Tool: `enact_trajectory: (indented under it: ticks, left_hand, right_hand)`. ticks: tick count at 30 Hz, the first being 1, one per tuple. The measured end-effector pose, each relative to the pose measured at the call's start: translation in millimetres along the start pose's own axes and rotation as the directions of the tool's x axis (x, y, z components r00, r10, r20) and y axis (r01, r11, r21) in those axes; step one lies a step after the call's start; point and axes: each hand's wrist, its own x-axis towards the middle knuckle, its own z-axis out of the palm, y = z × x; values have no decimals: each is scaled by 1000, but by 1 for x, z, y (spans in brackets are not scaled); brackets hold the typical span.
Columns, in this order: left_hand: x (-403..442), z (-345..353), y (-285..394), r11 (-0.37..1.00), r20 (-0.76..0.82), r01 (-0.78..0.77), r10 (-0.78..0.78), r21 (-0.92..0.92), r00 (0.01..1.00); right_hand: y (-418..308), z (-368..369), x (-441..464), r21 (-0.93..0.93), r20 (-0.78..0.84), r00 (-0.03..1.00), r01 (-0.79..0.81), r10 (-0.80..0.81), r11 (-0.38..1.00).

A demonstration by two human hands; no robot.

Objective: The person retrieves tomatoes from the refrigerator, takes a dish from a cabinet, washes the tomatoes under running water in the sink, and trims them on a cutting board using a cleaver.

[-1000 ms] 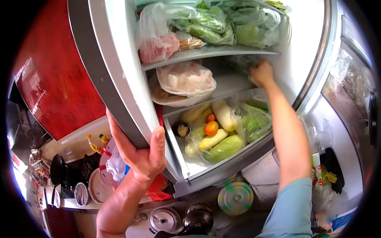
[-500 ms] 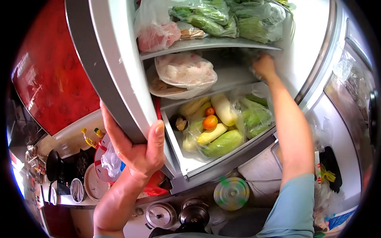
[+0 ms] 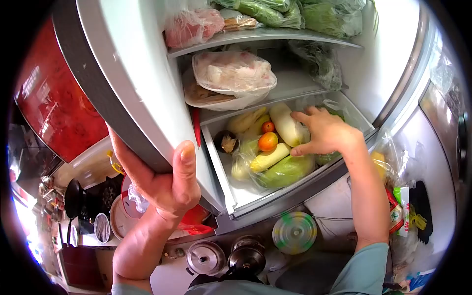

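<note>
My left hand (image 3: pixel 162 187) is wrapped around the dark left edge of the refrigerator (image 3: pixel 142 142), thumb on the inner side and fingers along the outer side. Fingers spread, my right hand (image 3: pixel 322 130) hovers over the right part of the open drawer (image 3: pixel 228 199). Beneath and beside it are a pale long vegetable (image 3: pixel 285 125), a yellow one (image 3: pixel 270 158) and a bagged green one (image 3: pixel 287 172). Two tomatoes (image 3: pixel 268 142) lie left of the hand. Whether its fingertips touch anything, I cannot tell.
Above the drawer, a shelf holds wrapped trays (image 3: pixel 233 73) and a bag of dark greens (image 3: pixel 319 61). Bagged vegetables (image 3: pixel 275 14) and pink meat (image 3: pixel 194 27) occupy the upper shelf. Pots (image 3: pixel 206 256) stand below. The refrigerator door (image 3: pixel 430 147) is at right.
My right hand has come down from the dark greens on the middle shelf to above the drawer, and its fingers are spread. My left hand keeps its hold; the view has shifted slightly.
</note>
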Motion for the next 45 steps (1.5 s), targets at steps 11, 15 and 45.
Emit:
enact_trajectory:
  ticks: [11, 15, 45]
  left_hand:
    - [3, -1, 2, 987, 19, 53, -51, -151, 999]
    - [12, -2, -3, 998, 42, -38, 40, -43, 998]
    - [-53, -269, -338, 891, 672, 19, -357, 454, 649]
  right_hand:
    - [-58, 1, 27, -48, 107, 936, 343, -337, 938]
    - [-49, 7, 58, -119, 332, 897, 349, -294, 930]
    - [-420, 80, -136, 396, -15, 987, -141, 161, 907]
